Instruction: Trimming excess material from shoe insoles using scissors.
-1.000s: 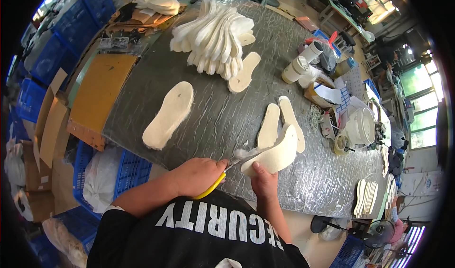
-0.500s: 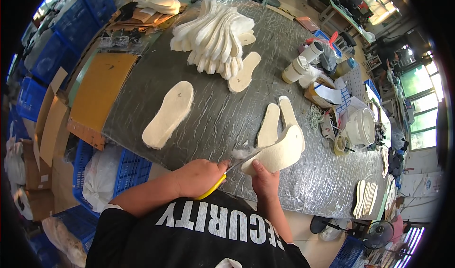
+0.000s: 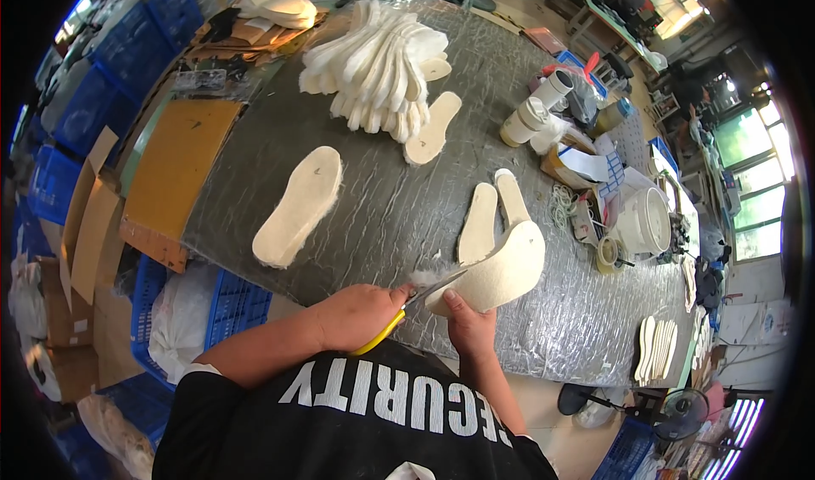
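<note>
One cream insole (image 3: 505,269) is held up over the near side of the table (image 3: 382,213): R hand (image 3: 472,327) pinches its near end, thumb on top & other fingers mostly hidden, prob. to steady it w/ the rim bared, while L hand (image 3: 361,314) is curled round the yellow-handled scissors (image 3: 380,336), blades lined up along the far edge. Loose fluff (image 3: 429,277) sits by the blades; two more insoles (image 3: 477,225) lie just beyond, partly hidden, prob. w/in easy reach, & the fuzzy insole pile (image 3: 373,64) is farther off, maybe to leave elbow room.
</note>
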{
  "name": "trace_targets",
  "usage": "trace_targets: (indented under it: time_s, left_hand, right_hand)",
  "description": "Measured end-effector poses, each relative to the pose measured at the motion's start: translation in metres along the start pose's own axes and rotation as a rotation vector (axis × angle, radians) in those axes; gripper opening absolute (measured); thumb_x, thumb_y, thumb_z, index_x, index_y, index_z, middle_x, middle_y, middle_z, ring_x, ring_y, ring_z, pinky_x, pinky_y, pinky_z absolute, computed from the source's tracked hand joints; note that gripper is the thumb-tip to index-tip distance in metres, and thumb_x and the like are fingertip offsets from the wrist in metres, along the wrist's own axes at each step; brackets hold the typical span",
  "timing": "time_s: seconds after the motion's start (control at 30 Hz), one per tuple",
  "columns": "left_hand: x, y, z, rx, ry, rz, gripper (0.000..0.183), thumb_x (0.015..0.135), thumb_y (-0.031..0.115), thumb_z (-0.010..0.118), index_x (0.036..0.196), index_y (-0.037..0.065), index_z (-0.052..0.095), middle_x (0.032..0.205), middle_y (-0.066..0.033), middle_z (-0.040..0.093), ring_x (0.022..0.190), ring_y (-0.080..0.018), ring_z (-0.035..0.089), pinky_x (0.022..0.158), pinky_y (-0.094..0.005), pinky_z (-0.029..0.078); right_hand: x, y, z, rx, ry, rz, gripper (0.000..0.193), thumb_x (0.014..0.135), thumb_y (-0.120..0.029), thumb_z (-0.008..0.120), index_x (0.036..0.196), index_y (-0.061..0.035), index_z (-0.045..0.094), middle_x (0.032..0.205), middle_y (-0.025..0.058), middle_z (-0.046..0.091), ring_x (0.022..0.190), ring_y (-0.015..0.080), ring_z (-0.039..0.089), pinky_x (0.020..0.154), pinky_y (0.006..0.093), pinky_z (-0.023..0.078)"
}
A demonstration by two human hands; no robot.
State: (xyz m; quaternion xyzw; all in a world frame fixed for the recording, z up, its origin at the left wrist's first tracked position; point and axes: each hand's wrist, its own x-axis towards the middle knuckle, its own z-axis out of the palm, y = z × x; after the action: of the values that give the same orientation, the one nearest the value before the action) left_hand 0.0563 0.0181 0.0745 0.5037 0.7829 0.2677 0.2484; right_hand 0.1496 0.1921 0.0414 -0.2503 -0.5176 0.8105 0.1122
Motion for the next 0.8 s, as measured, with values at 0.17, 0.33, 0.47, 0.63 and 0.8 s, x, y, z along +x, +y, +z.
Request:
trace_targets:
  time_s: [0.17,0.33,0.47,0.63,0.8]
  left_hand:
    - [0.001,0.007,-0.008,-0.032,-0.092,-0.069,0.053,0.083,0.019,0.055,0.123,-0.009,0.036,0.070,-0.0246,0.056,0.067,-0.0372,0.058,0.061,-0.0410,0.047]
    - [0.004,-0.015,0.014,-0.604,0.168,0.005,0.044,0.083,0.017,0.057,0.119,-0.005,0.042,0.067,-0.0099,0.057,0.052,-0.0188,0.055,0.050,-0.0309,0.044]
    - [0.014,-0.006,-0.007,-0.852,0.107,-0.385,0.021,0.083,0.015,0.059,0.087,-0.001,0.046,0.063,-0.0086,0.056,0.057,-0.0131,0.053,0.055,-0.0285,0.044]
    - [0.019,0.008,0.000,-0.595,0.222,-0.093,0.040,0.083,0.013,0.058,0.115,-0.004,0.042,0.081,-0.0091,0.056,0.064,-0.0160,0.054,0.058,-0.0269,0.045]
    - [0.017,0.020,-0.005,-0.028,0.230,0.140,0.048,0.080,0.012,0.057,0.120,-0.006,0.038,0.102,-0.0219,0.053,0.098,-0.0355,0.051,0.088,-0.0401,0.040]
  right_hand:
    - [-0.001,0.003,-0.005,-0.021,0.018,-0.033,0.033,0.078,-0.001,0.062,0.109,-0.0007,0.050,0.099,0.0078,0.058,0.091,0.0183,0.057,0.080,0.0297,0.045]
    - [0.004,-0.006,-0.009,0.174,-0.024,-0.009,0.040,0.075,-0.001,0.063,0.112,-0.0014,0.048,0.104,0.0099,0.057,0.096,0.0213,0.055,0.085,0.0345,0.043]
    - [0.006,-0.017,-0.006,0.484,-0.119,-0.035,0.052,0.072,0.000,0.061,0.119,-0.0027,0.041,0.112,0.0119,0.052,0.104,0.0250,0.051,0.091,0.0401,0.041]
    - [0.004,0.000,-0.027,0.505,-0.058,0.049,0.056,0.072,0.000,0.060,0.123,-0.0041,0.037,0.115,0.0113,0.050,0.106,0.0263,0.050,0.092,0.0405,0.040]
    - [-0.001,-0.004,-0.024,0.425,0.005,-0.055,0.054,0.073,0.002,0.060,0.123,-0.0048,0.038,0.113,0.0100,0.051,0.105,0.0253,0.051,0.091,0.0399,0.040]
